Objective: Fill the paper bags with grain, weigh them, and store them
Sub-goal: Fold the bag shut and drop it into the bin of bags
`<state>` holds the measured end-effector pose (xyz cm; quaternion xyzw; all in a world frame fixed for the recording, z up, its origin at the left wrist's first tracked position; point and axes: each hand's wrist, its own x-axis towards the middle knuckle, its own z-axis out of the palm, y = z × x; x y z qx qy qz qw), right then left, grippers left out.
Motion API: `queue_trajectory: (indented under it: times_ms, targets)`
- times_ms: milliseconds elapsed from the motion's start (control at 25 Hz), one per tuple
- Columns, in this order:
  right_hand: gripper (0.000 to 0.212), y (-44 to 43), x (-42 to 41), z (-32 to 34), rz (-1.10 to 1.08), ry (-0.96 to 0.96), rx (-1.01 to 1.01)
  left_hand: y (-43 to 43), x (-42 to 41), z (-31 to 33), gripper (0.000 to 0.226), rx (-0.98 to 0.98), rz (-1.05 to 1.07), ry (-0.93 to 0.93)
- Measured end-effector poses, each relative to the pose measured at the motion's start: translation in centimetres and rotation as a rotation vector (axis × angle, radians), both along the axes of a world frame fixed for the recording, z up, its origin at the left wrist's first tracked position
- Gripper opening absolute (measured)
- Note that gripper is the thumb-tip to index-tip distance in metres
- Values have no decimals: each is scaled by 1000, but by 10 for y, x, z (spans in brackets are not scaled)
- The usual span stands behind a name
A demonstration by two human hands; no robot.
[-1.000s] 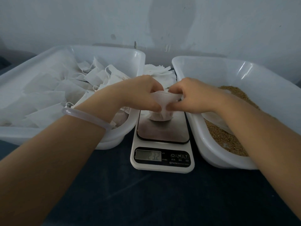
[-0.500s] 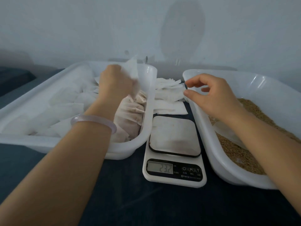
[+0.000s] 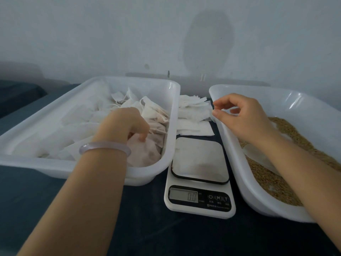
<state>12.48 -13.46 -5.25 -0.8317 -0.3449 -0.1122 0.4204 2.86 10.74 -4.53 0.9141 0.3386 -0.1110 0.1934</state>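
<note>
Storing step in hand, by the look of it. The left hand [image 3: 127, 124] is down inside the left tub [image 3: 36, 163], fingers curled over the top of a filled bag [image 3: 145, 154] that sits in the tub's near right corner, against the wall. The knuckles hide the fingertips, so I cannot tell whether they pinch the bag or only rest on it. More bags lie piled behind it in the same tub.

The scale [image 3: 200, 157] between the tubs is bare, and its display [image 3: 183, 195] seems to read zero, so that one is weighed and off.

The right hand [image 3: 245, 117] hovers over the inner rim of the right tub [image 3: 239, 182], fingers loosely bent, thumb and forefinger parted with nothing between them. It is just beside the stack of empty bags [image 3: 193, 115] lying behind the scale.

Next move, I judge: let the filled bag go, lift the left hand clear of the tub wall, and have the right hand peel a single bag off the stack. That calls for a light pinch at a corner, as the sheets overlap and could come up in twos.

Room is tight in the middle: both tub rims flank the scale closely, so a careless wrist could nudge it. The grain [image 3: 287, 182] fills the right tub, with a scoop [image 3: 258, 156] lying in it under the right forearm. The near table [image 3: 92, 228] gives the arms free passage.
</note>
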Motion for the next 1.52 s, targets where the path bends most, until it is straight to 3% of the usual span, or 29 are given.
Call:
queue_trajectory:
  times_ms: [160, 280, 360, 480, 640, 760, 880, 1000, 1120, 1200, 1280, 1400, 1440, 1520]
  targets:
    - [10, 5, -4, 9, -45, -65, -79, -14, 10, 0, 24, 317, 50, -542]
    - [17, 36, 7, 26, -74, -76, -362, -38, 23, -2, 14, 160, -228, -814]
    - [16, 71, 19, 32, -89, 6, -646, -52, 25, -6, 13, 113, -370, -852]
    - [19, 110, 35, 10, -167, 52, -974, -48, 27, -13, 14, 137, -410, -936]
    - [13, 111, 55, -46, -286, 257, -891, -39, 32, -20, 14, 135, -358, -948]
    - [17, 107, 59, -59, -340, 241, -839, -41, 37, -21, 11, 137, -281, -959]
    - [25, 110, 53, -50, -335, 211, -897, -41, 37, -20, 8, 119, -230, -933]
    - [31, 116, 34, 0, -270, 152, -1045, -43, 36, -17, 8, 104, -211, -885]
    - [19, 77, 12, 59, -132, 220, -834, -47, 31, -12, 21, -14, -297, -1030]
    - [23, 38, 1, 74, 5, 389, -583, -55, 23, -6, 48, -157, -483, -1120]
    - [29, 5, -12, 71, 172, 567, -297, -64, 19, 0, 65, -325, -628, -1006]
    - [58, -12, -18, 49, 267, 703, 36, -70, 21, -2, 29, -444, -659, -886]
    - [59, -11, -16, 44, 279, 733, 107, -71, 22, -2, 20, -457, -622, -885]
    - [39, -9, -13, 34, 295, 733, 184, -70, 21, -3, 20, -487, -543, -884]
